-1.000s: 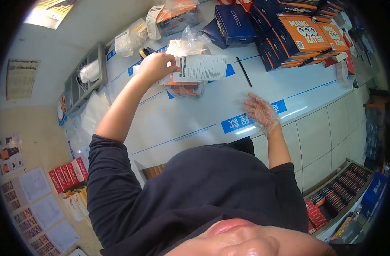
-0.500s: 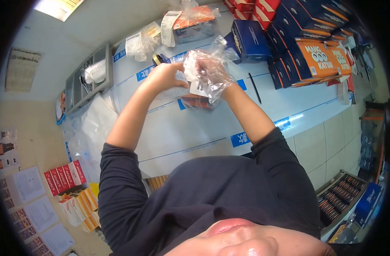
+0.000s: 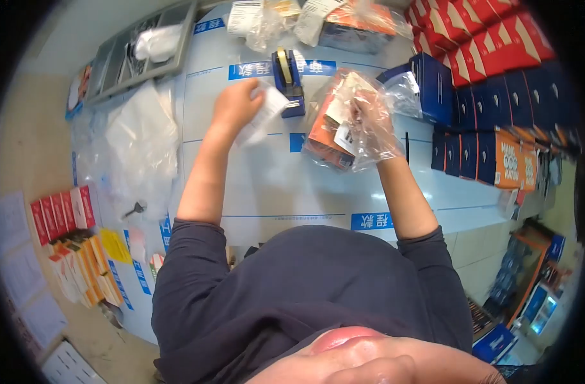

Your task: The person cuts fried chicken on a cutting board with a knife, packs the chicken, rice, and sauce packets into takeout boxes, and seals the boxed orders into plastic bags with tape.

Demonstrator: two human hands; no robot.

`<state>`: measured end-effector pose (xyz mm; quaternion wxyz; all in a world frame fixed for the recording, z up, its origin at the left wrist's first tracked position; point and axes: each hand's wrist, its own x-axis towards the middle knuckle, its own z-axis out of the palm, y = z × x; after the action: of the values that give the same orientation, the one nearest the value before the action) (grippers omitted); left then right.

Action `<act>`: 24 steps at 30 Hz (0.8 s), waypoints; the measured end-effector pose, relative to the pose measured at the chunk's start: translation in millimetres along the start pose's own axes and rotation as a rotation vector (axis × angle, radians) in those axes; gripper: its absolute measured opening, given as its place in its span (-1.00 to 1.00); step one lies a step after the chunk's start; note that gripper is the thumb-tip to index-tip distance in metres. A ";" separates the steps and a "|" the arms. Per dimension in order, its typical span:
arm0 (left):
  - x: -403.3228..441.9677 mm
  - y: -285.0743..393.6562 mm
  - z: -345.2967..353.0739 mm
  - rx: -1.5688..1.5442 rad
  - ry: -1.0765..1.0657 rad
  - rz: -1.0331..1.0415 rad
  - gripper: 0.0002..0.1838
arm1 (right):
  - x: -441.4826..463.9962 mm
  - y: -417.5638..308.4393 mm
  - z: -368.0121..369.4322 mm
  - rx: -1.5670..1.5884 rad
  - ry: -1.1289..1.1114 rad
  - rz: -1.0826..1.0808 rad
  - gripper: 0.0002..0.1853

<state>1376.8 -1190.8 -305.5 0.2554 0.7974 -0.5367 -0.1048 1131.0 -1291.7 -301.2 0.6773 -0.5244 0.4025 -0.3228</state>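
Pinched in my left hand [image 3: 238, 105] is a white paper slip [image 3: 267, 116], hanging beside the blue tape dispenser [image 3: 288, 82]. My right hand [image 3: 371, 128], in a clear plastic glove, grips the plastic over an orange box [image 3: 328, 131] wrapped in a clear bag. A small white label shows on the bag below my fingers. The dispenser, with its yellowish tape roll, stands between the two hands. To the right of my right hand, a black pen [image 3: 407, 147] is partly hidden by the plastic.
Bagged boxes [image 3: 356, 29] with slips lie at the back. A dark blue box [image 3: 433, 86] stands before red boxes [image 3: 510, 48] and orange-and-blue boxes [image 3: 510, 157]. Plastic bags [image 3: 142, 131] and a grey divided tray [image 3: 148, 48] are on the left.
The view has turned. My right hand has moved from the table's front onto the bagged box, which now sits farther right of the dispenser. My left hand has carried the slip away from it.
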 end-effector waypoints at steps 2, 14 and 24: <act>-9.1 -3.7 -6.7 0.024 0.018 -0.099 -0.81 | -1.5 -13.8 -1.9 -0.057 -0.045 0.098 -0.85; -23.2 111.3 25.5 -0.198 -0.359 -0.112 -0.23 | -3.3 -13.3 -0.7 0.278 -0.063 0.099 -0.69; -18.4 97.8 62.7 -0.481 -0.155 -0.221 -0.45 | -3.0 -0.9 -13.0 0.213 -0.152 -0.111 -0.76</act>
<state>1263.2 -1221.3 -309.8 0.3826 0.7571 -0.4240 -0.3171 1118.1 -1295.3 -301.3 0.7388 -0.4939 0.2840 -0.3599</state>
